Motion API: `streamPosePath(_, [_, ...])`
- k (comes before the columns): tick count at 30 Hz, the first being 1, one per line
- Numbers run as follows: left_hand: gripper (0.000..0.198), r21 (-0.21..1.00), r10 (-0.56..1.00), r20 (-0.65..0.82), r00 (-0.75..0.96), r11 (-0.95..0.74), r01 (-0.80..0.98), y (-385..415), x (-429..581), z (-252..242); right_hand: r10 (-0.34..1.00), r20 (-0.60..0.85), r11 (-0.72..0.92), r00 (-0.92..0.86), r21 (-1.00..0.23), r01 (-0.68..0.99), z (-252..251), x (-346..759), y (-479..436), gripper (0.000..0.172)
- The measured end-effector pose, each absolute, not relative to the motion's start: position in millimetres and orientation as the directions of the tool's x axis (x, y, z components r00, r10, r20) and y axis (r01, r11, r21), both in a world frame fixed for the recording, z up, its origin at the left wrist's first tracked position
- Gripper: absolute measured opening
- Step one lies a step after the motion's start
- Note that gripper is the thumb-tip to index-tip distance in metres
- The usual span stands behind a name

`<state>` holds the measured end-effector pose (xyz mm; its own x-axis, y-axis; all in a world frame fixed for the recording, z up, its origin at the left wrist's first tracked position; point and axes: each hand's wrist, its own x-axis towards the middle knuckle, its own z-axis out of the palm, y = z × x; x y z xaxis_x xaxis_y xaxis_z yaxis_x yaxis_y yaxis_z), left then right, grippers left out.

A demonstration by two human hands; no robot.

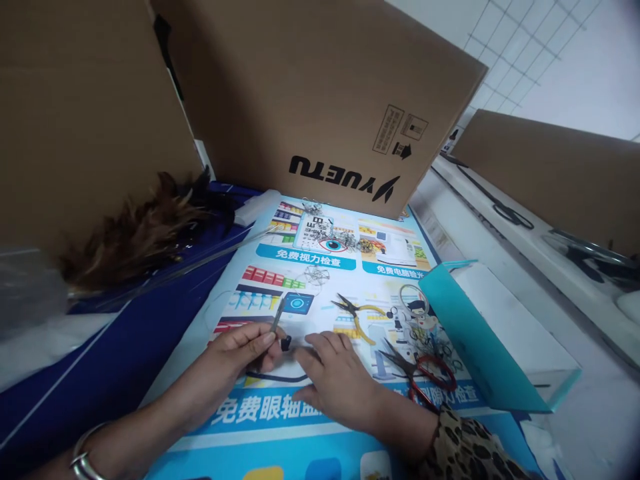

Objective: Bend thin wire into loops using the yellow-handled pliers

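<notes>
My left hand [250,343] is closed, pinching a slim grey pointed metal tool [278,313] between thumb and fingers, its tip angled up and away. A small dark piece [286,343] shows at those fingertips; its kind is too small to tell. My right hand [335,370] lies palm down just to the right, fingers a little bent and apart, with nothing visible in it. Beyond it rest pliers with yellow handles [363,319], jaws parted. Scissors with red handles [417,377] lie beside my right wrist, blades spread. Tangled thin wire [317,275] sits farther up the printed mat [200,360].
Large cardboard boxes [260,100] stand at the back and left. A teal box [490,347] is on the right, near loose wire rings [445,347]. Brown feathers [135,233] and long thin rods [210,257] lie on the left. More wire bundles [340,239] are at the back.
</notes>
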<state>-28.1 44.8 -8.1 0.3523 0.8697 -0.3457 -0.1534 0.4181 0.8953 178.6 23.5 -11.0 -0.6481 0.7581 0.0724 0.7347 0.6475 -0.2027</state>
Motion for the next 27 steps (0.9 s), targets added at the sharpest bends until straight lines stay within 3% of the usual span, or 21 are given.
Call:
streamPosePath(5, [0.022,0.873,0.841,-0.374,0.391,0.462,-0.159,41.3,-24.8,-8.9,0.788,0.126,0.616,-0.603,-0.161,0.771,-18.7,176.1,41.5,0.038])
streamPosePath(7, [0.024,0.874,0.833,-0.378,0.403,0.465,-0.141,41.2,-23.6,-8.9,0.798,0.166,0.602,-0.579,-0.2,0.773,-15.1,177.5,46.6,0.028])
streamPosePath(9, [0.025,0.891,0.834,-0.365,0.414,0.442,-0.105,41.3,-23.3,-8.6,0.812,0.214,0.584,-0.543,-0.315,0.748,-9.3,178.6,48.6,0.017])
streamPosePath(12, [0.027,0.927,0.832,-0.332,0.445,0.375,-0.01,41.4,-24.2,-9.4,0.87,0.226,0.477,-0.438,-0.608,0.635,-0.9,176.8,48.2,0.013])
streamPosePath(14, [0.029,0.941,0.82,-0.32,0.475,0.332,0.061,41.2,-25.2,-11.7,0.927,0.158,0.322,-0.339,-0.797,0.51,2.8,173.4,47.8,0.013])
streamPosePath(16, [0.029,0.951,0.811,-0.305,0.498,0.282,0.124,40.6,-26.3,-14.6,0.962,0.058,0.161,-0.266,-0.908,0.386,5.1,169.8,47.7,0.015])
streamPosePath(19, [0.031,0.959,0.818,-0.279,0.504,0.214,0.184,39.4,-26.9,-15.9,0.971,-0.024,0.044,-0.238,-0.96,0.276,8.0,167.6,47.9,0.015])
streamPosePath(27, [0.03,0.953,0.855,-0.303,0.421,0.269,0.14,35.4,-20.9,-4.5,0.982,-0.057,-0.013,-0.183,-0.973,0.232,8.6,170.1,46.5,0.019])
